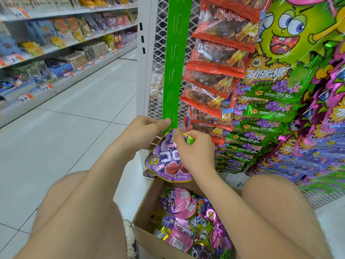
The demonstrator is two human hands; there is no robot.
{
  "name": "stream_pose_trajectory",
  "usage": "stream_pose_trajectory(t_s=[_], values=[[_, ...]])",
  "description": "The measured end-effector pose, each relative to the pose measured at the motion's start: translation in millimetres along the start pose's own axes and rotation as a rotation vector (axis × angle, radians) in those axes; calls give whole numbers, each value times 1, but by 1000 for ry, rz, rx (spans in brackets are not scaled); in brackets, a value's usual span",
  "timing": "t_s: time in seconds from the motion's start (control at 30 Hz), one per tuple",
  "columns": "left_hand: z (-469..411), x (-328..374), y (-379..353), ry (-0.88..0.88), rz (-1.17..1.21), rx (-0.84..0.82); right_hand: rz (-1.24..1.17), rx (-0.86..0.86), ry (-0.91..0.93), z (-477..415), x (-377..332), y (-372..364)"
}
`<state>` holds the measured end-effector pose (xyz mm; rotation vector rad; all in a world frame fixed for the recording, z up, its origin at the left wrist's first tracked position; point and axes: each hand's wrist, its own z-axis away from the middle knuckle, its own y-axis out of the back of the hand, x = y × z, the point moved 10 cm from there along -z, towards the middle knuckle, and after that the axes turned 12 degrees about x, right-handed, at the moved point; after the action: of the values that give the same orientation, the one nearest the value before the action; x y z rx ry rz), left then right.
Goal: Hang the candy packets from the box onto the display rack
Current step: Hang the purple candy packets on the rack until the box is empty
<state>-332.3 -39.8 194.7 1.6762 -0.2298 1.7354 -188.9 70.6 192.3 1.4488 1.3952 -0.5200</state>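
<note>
Shelves point(56, 43) of boxed snacks far left, glossy white tile floor point(84, 118). Left hand point(147, 131) pinches the bottom end of the flat green plastic strip point(175, 62), thumb on its front. Rounded glossy purple packet point(166, 159) sits at the strip's bottom end, top pinched by right hand point(194, 152), fingers curled. Below: open cardboard box point(147, 238) with more shiny foil packets point(186, 217). Right: red-edged clear bags point(220, 58) hang in 1 column

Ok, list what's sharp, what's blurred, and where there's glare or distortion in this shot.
Head view: bright, even store light; the purple packet and green strip are sharp; the left shelves blur and bow toward the frame edge from the wide-angle lens; the foil packets on the rack throw small glints.
</note>
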Motion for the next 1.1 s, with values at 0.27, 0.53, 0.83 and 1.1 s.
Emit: stream_pose_trajectory(t_s=[0.27,0.53,0.83,1.1], values=[[2,0,4,-9,5,31,-20,0,-7,-1,4,-2],[7,5,2,-38,-48,12,-85,16,-20,-3,-2,0],[5,5,2,-43,-42,14,-45,15,-7,-3,-2,1],[-1,4,1,-214,-143,42,127,-151,66,6,21,-18]])
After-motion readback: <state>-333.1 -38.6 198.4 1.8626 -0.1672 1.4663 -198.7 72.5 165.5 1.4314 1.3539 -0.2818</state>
